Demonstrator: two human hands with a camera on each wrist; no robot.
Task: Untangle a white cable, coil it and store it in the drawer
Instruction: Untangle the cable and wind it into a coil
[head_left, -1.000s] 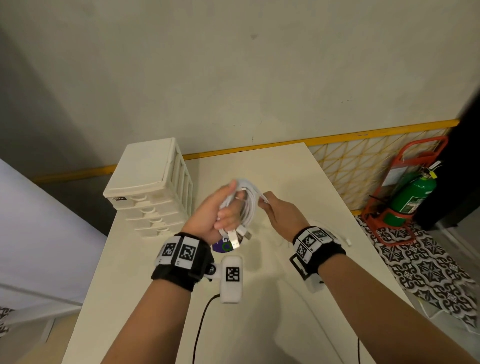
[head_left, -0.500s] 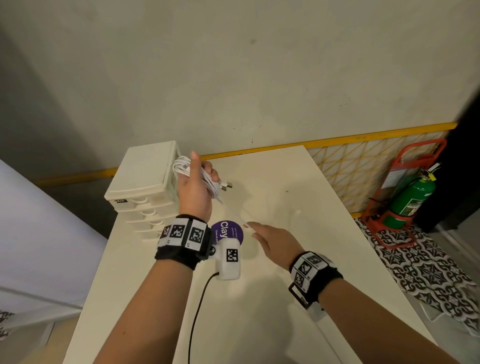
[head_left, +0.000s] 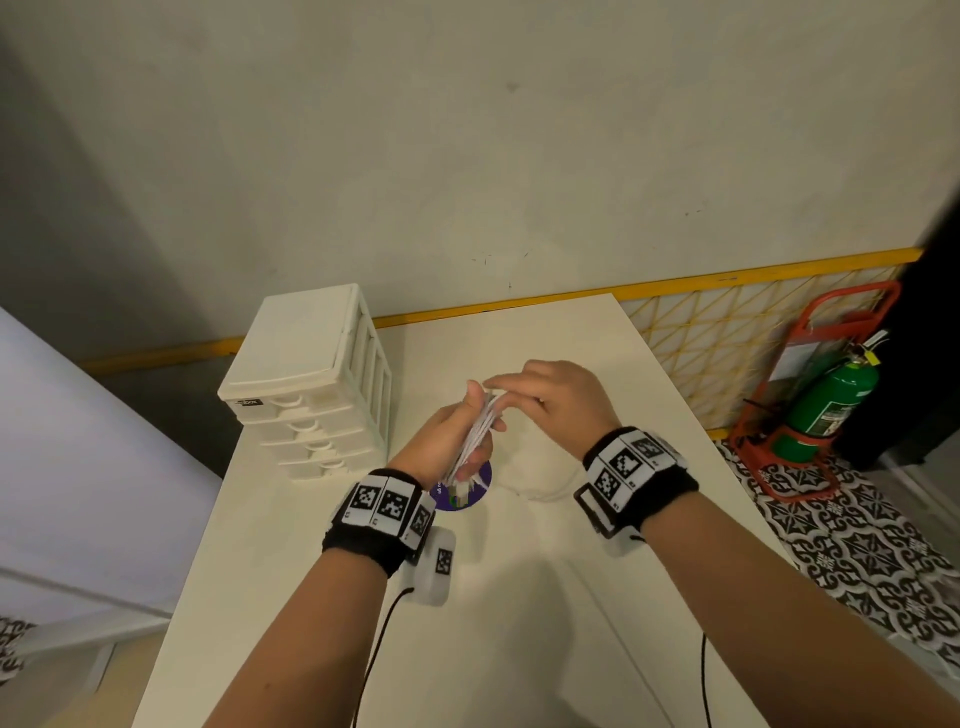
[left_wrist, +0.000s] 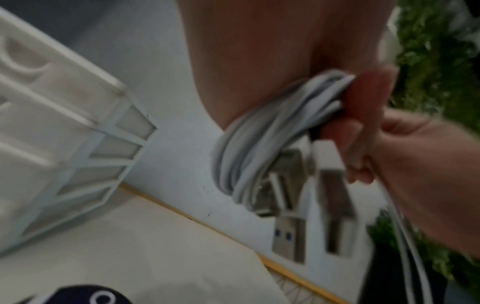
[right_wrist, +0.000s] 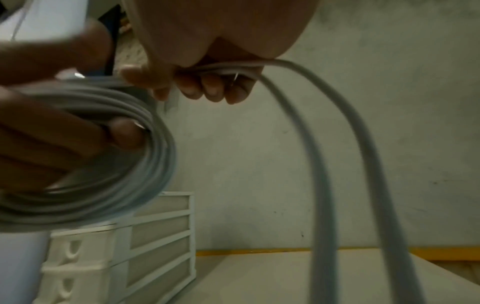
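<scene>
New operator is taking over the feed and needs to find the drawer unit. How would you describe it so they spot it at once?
Start at the cream table against the wall. At its far left corner, left of the left hand gripping the coiled white cable, stands the drawer unit. It is the only boxy thing on the table: a white plastic tower of stacked drawers, all closed, each with a scooped handle.

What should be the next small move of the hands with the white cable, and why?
Probably the right hand should lay one more loop onto the coil that the left hand grips. Two loose strands hang from the right hand's fingers, so the white cable is not fully coiled, and the drawer unit looks closed.
</scene>
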